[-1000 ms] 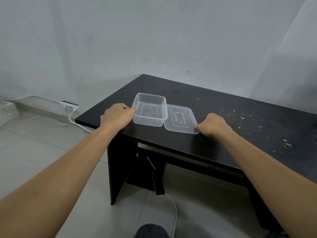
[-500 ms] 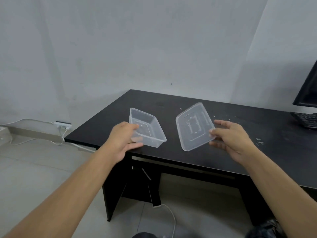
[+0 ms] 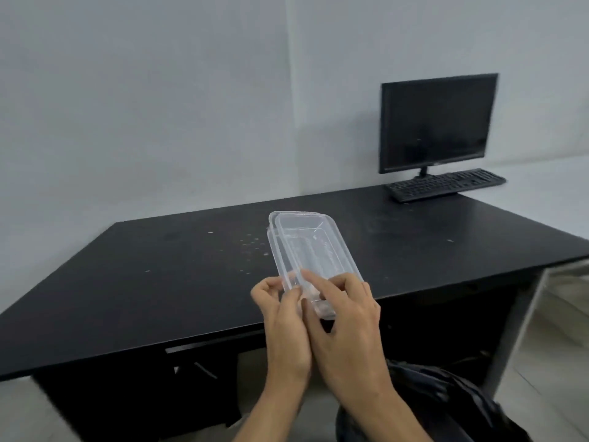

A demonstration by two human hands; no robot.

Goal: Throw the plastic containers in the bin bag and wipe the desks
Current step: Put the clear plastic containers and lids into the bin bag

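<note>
A clear plastic container (image 3: 306, 250) with its clear lid pressed against it is held in the air above the front of the black desk (image 3: 159, 282). My left hand (image 3: 283, 317) grips its near left edge, fingers curled round the rim. My right hand (image 3: 344, 317) holds the near right end, thumb and fingers around the lid and tub. A black bin bag (image 3: 446, 406) sits on the floor at the lower right, below my right forearm. Small white crumbs (image 3: 251, 247) are scattered on the desktop behind the container.
A black monitor (image 3: 438, 122) and black keyboard (image 3: 446, 185) stand at the desk's far right corner. Grey walls meet behind the desk. A lighter panel and floor (image 3: 557, 314) show to the right of the desk.
Both hands have come together, joining the lid and the tub into one stack. The view has swung right, bringing the monitor, keyboard and bin bag into sight.
</note>
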